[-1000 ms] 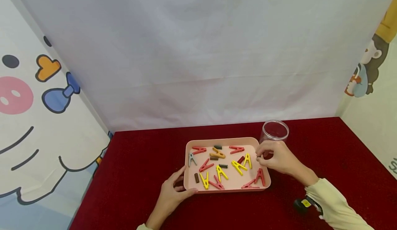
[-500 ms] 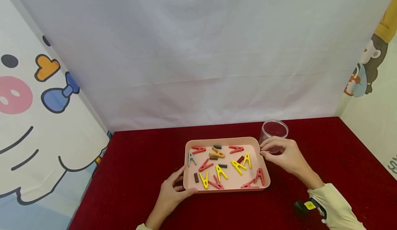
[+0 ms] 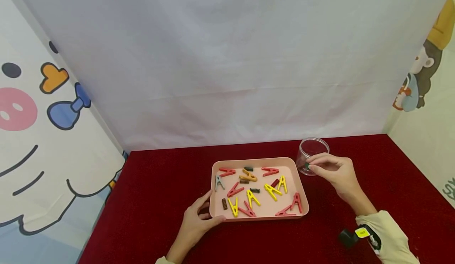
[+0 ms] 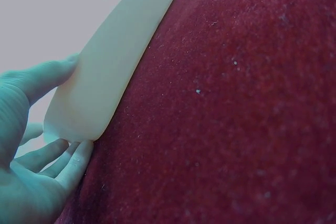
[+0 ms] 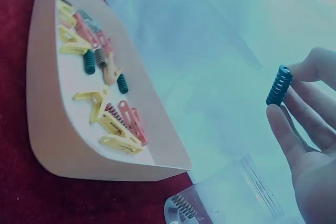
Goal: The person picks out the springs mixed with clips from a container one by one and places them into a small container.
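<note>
My right hand (image 3: 339,175) pinches a dark green coil spring (image 5: 279,85) between thumb and fingertips, beside the clear round jar (image 3: 313,139). In the right wrist view the spring is held tilted, apart from the jar, and another spring (image 5: 184,205) lies inside the jar. My left hand (image 3: 195,220) holds the near left corner of a pink tray (image 3: 261,219), thumb on the front wall and fingers against the side, as the left wrist view also shows. Red, yellow, orange and grey plastic clips (image 3: 271,191) lie in the tray among several coil springs (image 3: 254,190).
A dark red cloth (image 3: 170,185) covers the table. The jar stands close to the tray's far right corner. A pale curtain (image 3: 249,58) hangs behind, with printed cartoon panels on both sides. A small black device (image 3: 350,238) is strapped at the right wrist.
My right hand has moved rightward and away from the tray's right edge to the jar's side, bringing the green spring into sight. My left hand stays at the tray corner.
</note>
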Available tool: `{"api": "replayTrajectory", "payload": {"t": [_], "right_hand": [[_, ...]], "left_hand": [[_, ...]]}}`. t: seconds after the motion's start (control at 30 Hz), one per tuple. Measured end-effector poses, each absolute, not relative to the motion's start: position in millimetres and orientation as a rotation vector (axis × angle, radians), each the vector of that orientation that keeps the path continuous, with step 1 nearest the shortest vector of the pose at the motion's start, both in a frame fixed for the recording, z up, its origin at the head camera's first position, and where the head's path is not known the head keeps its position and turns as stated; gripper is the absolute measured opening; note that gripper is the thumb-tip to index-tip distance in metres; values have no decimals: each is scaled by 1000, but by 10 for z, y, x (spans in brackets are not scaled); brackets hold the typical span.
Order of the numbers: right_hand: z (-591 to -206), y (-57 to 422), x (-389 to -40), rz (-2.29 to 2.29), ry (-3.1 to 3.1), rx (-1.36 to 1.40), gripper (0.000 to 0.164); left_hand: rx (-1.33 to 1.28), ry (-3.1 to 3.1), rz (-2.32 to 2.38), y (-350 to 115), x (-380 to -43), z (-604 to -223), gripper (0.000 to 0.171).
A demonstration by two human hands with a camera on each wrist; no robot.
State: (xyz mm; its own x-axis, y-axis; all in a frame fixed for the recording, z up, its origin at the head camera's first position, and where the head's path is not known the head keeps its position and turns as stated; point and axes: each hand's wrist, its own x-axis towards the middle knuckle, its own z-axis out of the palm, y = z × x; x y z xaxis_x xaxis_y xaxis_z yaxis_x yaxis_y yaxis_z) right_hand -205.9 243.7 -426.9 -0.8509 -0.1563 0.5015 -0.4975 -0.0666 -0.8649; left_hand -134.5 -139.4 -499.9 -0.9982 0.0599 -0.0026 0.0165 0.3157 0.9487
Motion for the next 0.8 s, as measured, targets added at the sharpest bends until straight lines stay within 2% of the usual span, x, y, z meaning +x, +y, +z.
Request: {"api": "replayTrajectory", "payload": {"t": [0.4, 0.63, 0.8], "right_hand": [[-4118, 2564, -2011, 2179, -1837, 557, 10], [-4075, 2612, -2019, 2213, -1834, 502, 20], [-4062, 2643, -2057, 2227, -1824, 497, 21]], "left_hand": [[110, 2509, 1831, -1411, -1357, -5023, 81], [109, 2511, 1833, -1407, -1354, -5014, 81], [111, 2519, 1832, -1406, -1351, -5010, 81]]}}
